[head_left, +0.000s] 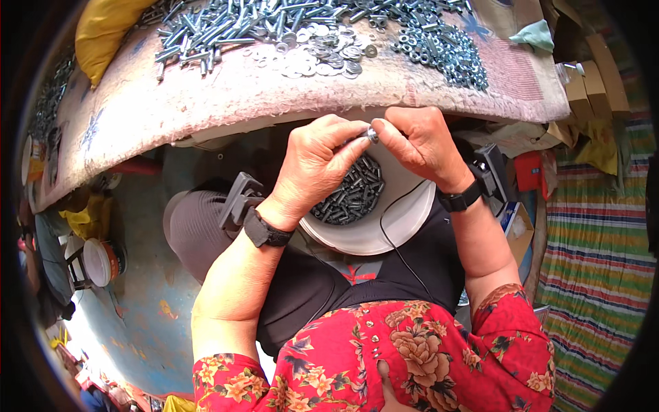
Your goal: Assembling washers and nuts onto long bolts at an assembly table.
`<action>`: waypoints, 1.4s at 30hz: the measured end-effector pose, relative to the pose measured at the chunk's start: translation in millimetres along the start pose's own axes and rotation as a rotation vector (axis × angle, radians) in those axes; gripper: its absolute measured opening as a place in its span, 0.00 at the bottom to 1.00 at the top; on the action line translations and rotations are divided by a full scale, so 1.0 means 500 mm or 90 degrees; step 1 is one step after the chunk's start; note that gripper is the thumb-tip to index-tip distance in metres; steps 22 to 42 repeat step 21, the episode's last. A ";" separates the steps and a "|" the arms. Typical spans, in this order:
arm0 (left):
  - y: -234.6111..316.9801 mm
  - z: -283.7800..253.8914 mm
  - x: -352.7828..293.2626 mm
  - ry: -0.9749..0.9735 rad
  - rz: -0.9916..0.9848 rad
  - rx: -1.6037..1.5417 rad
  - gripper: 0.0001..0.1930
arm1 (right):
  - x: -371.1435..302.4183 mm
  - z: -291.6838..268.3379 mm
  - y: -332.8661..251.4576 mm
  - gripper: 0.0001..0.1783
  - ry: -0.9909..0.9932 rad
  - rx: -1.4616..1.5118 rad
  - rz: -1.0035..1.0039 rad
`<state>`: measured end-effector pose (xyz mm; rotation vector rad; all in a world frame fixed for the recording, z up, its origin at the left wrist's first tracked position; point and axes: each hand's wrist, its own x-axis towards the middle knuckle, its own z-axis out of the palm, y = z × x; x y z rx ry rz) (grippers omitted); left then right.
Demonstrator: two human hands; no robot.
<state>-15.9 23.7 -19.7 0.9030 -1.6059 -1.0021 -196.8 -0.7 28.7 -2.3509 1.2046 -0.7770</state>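
Observation:
Over a white bucket (364, 247), my left hand (319, 161) and my right hand (420, 144) meet fingertip to fingertip. Both pinch a small silver bolt (372, 134), whose round end shows between them; fingers hide most of it. Inside the bucket, set between my legs, lies a heap of dark metal bolt-like pieces (351, 196). Just beyond my hands, a cloth-covered bench (226, 103) carries a pile of long silver bolts (274, 24), flat round washers (326, 51) and, to the right, many nuts (449, 58).
A yellow cloth bag (103, 41) lies at the bench's far left. A white tub (101, 262) stands on the floor at left. Cardboard boxes (597, 89) and a striped sheet (597, 275) are at right. A thin black cable (386, 233) crosses the bucket.

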 end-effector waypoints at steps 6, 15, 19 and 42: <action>-0.003 -0.004 -0.009 0.005 0.020 0.031 0.10 | -0.008 0.012 -0.005 0.18 0.010 -0.011 0.004; 0.019 -0.022 -0.001 -0.056 -0.200 -0.211 0.08 | 0.007 -0.030 -0.011 0.10 -0.080 0.124 -0.120; 0.006 -0.014 -0.001 -0.065 -0.129 -0.142 0.08 | 0.002 -0.046 -0.014 0.09 -0.116 0.095 -0.082; 0.001 -0.011 -0.002 -0.071 -0.071 -0.071 0.08 | -0.003 -0.046 -0.015 0.11 -0.180 -0.002 0.018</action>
